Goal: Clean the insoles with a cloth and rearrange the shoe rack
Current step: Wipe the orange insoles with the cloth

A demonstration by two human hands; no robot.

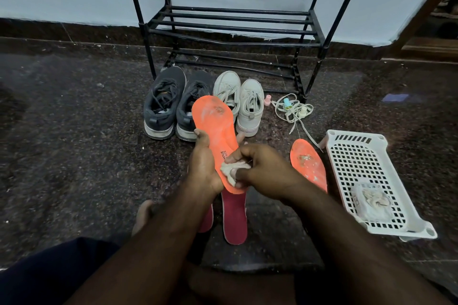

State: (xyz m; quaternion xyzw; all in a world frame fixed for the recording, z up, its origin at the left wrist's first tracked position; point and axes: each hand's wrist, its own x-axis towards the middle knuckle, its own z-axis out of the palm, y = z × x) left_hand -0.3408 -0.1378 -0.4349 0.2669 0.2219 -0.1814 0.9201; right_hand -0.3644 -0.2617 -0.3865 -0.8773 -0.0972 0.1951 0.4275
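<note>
My left hand (pixel 204 163) grips the heel end of an orange insole (pixel 215 124), held up with its toe pointing away. My right hand (pixel 262 171) pinches a small white cloth (pixel 229 171) against the insole's heel. A second orange insole (pixel 308 163) lies on the floor to the right, with dirt marks on it. Two dark red insoles (pixel 235 218) lie on the floor under my hands, one partly hidden by my left arm. The black metal shoe rack (pixel 233 27) stands empty against the wall.
A pair of dark grey sneakers (pixel 168 101) and a pair of white sneakers (pixel 245 104) stand before the rack. White laces (pixel 293 111) with small bottles lie to the right. A white plastic basket (pixel 366 181) holds a cloth packet. The floor is dark speckled stone.
</note>
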